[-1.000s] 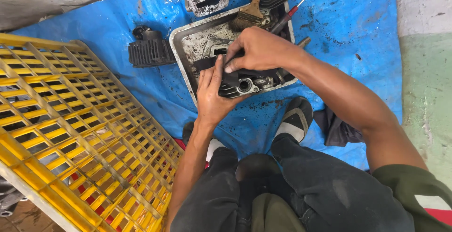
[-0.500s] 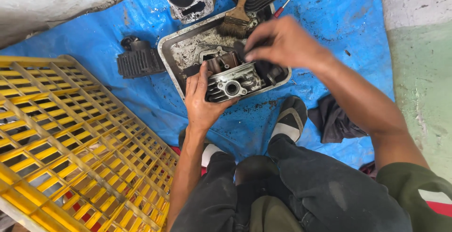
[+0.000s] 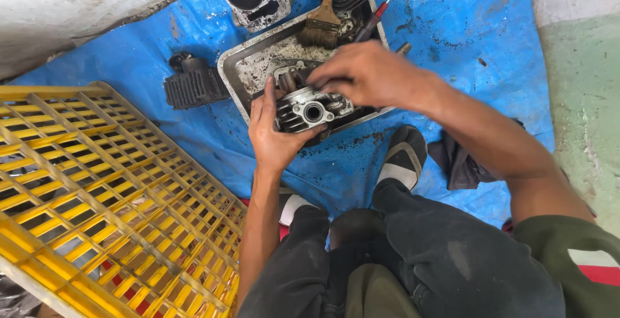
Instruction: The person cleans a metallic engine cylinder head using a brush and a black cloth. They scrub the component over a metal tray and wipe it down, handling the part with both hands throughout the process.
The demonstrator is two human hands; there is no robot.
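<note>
Metal cylinder head [image 3: 309, 109] held between two hands, left hand [image 3: 271, 136] and right hand [image 3: 368, 72], over one tray [image 3: 240, 66].

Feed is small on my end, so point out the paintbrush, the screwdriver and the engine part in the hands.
paintbrush [image 3: 318, 32]: head view, on its bristles.
screwdriver [image 3: 373, 20]: head view, on its red handle.
engine part [image 3: 309, 110]: head view, on its finned metal face beside the round hole.

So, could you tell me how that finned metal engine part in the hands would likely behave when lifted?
The engine part is probably stiff and heavy for its size: it looks like solid cast metal. The left hand cradles it from below over the grimy tray, so it may be greasy and slippery. Its blocky shape seems unlikely to roll.
</note>
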